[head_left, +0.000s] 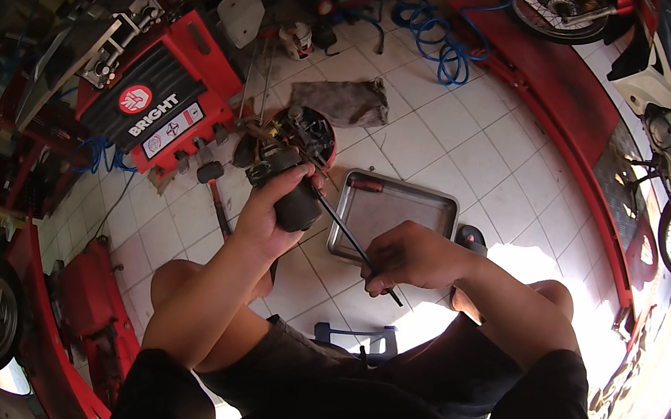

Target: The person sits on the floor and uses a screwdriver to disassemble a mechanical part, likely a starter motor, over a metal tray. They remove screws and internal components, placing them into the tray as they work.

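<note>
My left hand (263, 214) is wrapped round a dark, rounded mechanical part (299, 209) with a metal upper section. A thin dark rod (343, 227) slants from beside this part down to the right. Bent fingers of my right hand (416, 256) grip the rod near its lower end, whose tip pokes out below them. Whether the rod enters the part is hidden by my left hand. Just beyond the part stands a red container (329, 149) with dark parts in it. Under my hands, a metal tray (452, 215) lies on the floor with a red-handled tool (366, 185) at its far edge.
A mallet (210, 171) with a red handle lies left of my left hand. A grey cloth (344, 100) is on the tiles ahead. The red machine (193, 55) stands at left, a motorcycle (668, 157) at right beside a red ramp (574, 146). Blue hose (455, 62) coils at the back.
</note>
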`<state>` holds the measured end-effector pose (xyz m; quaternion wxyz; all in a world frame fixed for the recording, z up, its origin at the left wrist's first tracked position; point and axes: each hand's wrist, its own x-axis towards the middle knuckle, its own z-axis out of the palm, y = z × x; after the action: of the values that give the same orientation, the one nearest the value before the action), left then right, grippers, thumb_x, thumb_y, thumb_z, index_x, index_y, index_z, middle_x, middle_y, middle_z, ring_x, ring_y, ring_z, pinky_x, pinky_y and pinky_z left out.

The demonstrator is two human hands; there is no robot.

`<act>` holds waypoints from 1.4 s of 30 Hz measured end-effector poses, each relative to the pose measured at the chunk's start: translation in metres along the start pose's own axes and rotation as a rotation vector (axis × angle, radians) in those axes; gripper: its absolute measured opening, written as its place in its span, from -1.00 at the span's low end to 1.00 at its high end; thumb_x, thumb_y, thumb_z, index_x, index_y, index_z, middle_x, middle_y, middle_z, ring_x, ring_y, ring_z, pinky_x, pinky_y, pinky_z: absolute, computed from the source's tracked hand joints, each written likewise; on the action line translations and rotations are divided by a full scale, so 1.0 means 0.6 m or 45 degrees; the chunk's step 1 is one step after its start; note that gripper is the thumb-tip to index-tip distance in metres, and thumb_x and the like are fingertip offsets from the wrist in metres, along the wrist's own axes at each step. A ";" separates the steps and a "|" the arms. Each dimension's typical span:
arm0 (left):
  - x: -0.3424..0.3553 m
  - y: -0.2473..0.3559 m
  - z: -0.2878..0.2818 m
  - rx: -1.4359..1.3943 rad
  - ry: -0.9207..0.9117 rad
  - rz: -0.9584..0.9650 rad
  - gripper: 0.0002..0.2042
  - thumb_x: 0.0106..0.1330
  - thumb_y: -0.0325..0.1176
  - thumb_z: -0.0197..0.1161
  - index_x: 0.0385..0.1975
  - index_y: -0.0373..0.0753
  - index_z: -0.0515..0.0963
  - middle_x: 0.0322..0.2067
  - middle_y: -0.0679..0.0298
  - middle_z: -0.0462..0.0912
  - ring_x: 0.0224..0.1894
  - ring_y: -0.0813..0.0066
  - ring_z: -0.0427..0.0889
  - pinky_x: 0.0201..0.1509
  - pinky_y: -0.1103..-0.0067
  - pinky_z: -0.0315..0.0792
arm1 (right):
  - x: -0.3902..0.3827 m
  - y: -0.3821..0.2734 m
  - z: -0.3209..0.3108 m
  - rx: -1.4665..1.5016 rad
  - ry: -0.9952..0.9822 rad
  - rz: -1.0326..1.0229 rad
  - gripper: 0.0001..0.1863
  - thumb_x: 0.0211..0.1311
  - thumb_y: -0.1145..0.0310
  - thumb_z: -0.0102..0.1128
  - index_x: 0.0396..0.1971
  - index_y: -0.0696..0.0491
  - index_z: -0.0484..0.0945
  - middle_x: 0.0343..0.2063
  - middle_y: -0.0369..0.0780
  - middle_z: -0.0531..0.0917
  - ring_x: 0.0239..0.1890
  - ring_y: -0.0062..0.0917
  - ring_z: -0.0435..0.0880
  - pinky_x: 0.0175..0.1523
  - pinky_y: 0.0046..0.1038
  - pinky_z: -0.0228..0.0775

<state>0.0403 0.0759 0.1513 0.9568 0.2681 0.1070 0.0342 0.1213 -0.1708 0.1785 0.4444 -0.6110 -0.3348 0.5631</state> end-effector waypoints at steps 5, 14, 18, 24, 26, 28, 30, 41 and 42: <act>-0.002 -0.002 -0.005 0.049 -0.044 0.001 -0.62 0.25 -0.53 0.31 0.04 -0.10 0.44 -0.18 0.28 0.60 -0.14 0.37 0.58 -0.02 0.40 0.49 | 0.002 0.016 -0.021 0.025 0.256 -0.185 -0.77 0.31 0.49 0.19 -0.07 0.20 0.57 -0.25 -0.25 0.68 -0.17 -0.61 0.61 -0.04 -0.52 0.44; -0.031 -0.056 -0.008 0.038 -0.034 -0.384 -0.67 0.30 -0.33 0.36 0.03 -0.12 0.48 -0.15 0.28 0.60 -0.10 0.42 0.56 -0.04 0.50 0.51 | 0.004 -0.014 0.039 -0.177 0.825 -0.397 -0.60 0.22 0.31 0.39 -0.02 0.19 0.54 -0.46 -0.20 0.57 -0.39 -0.53 0.59 -0.22 -0.46 0.45; -0.039 -0.088 -0.029 0.134 0.001 -0.459 -0.57 0.24 -0.23 0.45 0.07 -0.09 0.47 -0.09 0.26 0.61 -0.09 0.39 0.60 -0.12 0.44 0.56 | 0.005 -0.018 0.036 -0.236 0.893 -0.393 -0.60 0.08 0.21 0.52 -0.21 0.17 0.60 -0.52 -0.17 0.60 -0.44 -0.49 0.65 -0.33 -0.42 0.48; -0.032 -0.097 -0.034 0.307 -0.073 -0.499 -0.34 0.04 -0.04 0.56 0.09 -0.16 0.42 -0.10 0.25 0.58 -0.07 0.32 0.60 -0.07 0.39 0.58 | 0.014 0.008 0.010 -0.518 0.788 -0.288 -0.50 0.07 0.08 0.53 -0.19 0.18 0.61 -0.53 -0.20 0.63 -0.48 -0.54 0.58 -0.31 -0.44 0.44; -0.026 -0.102 -0.033 0.319 -0.083 -0.489 -0.31 0.02 -0.01 0.56 0.10 -0.17 0.41 -0.10 0.25 0.58 -0.08 0.31 0.60 -0.05 0.38 0.57 | 0.027 0.031 -0.003 -0.476 0.766 -0.293 -0.51 0.09 0.08 0.51 -0.17 0.18 0.62 -0.51 -0.20 0.64 -0.47 -0.56 0.58 -0.29 -0.43 0.44; -0.024 -0.105 -0.022 0.336 -0.133 -0.475 -0.32 0.04 0.03 0.53 0.10 -0.16 0.41 -0.11 0.24 0.58 -0.08 0.29 0.60 -0.01 0.37 0.55 | 0.019 0.035 -0.008 -0.382 0.750 -0.295 -0.53 0.12 0.10 0.49 -0.15 0.17 0.63 -0.49 -0.20 0.66 -0.44 -0.57 0.58 -0.26 -0.42 0.45; -0.023 -0.109 -0.026 0.323 -0.144 -0.493 -0.35 0.08 0.07 0.49 0.09 -0.15 0.43 -0.10 0.24 0.58 -0.09 0.29 0.60 0.02 0.36 0.54 | 0.014 0.033 -0.008 -0.252 0.724 -0.305 -0.54 0.16 0.12 0.45 -0.12 0.17 0.64 -0.45 -0.18 0.69 -0.40 -0.57 0.59 -0.20 -0.40 0.46; 0.006 -0.091 -0.032 0.231 0.461 -0.364 -0.58 0.19 -0.09 0.49 -0.08 -0.10 0.50 -0.28 0.24 0.64 -0.27 0.36 0.63 -0.20 0.48 0.57 | 0.034 0.058 -0.017 0.271 0.795 0.075 -0.64 0.21 0.22 0.38 -0.06 0.08 0.68 -0.52 -0.35 0.52 -0.52 -0.67 0.40 -0.45 -0.53 0.24; 0.008 -0.087 -0.048 0.274 0.487 -0.325 -0.60 0.16 -0.10 0.51 -0.11 -0.09 0.52 -0.35 0.28 0.63 -0.34 0.39 0.63 -0.26 0.47 0.56 | 0.043 0.072 -0.020 0.385 0.731 0.062 -0.69 0.22 0.23 0.37 -0.10 0.05 0.69 -0.56 -0.40 0.44 -0.55 -0.71 0.31 -0.49 -0.56 0.12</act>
<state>0.0392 0.0461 0.0993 0.8818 0.3412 0.3220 -0.0484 0.1326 -0.1655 0.1284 0.5928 -0.6797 -0.0935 0.4217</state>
